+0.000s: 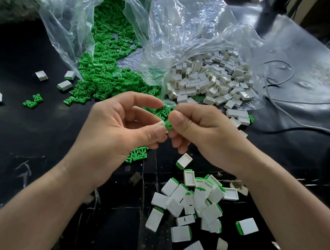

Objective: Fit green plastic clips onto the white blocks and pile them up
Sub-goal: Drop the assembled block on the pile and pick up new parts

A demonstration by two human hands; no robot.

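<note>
Tiny, light and stiff by the look of it: a green clip [167, 125] of hard plastic, probably slick and apt to spring away if squeezed askew. Best taken by the flat sides, prongs left free for the slot. Held above the worktop [40, 136], between both hands, just short of the loose clips [103, 84]. Left hand [120, 129]: thumb and lower fingers [156, 145] curled in, pinching the clip, forefinger arched above; perhaps gripping a white block too, cannot tell. Right hand [199, 129]: thumb and forefinger pressed onto the same clip, the rest curled. Finished blocks [195, 200] heaped nearer the body; bare white blocks [212, 80] in a bag [191, 31] beyond.
</note>
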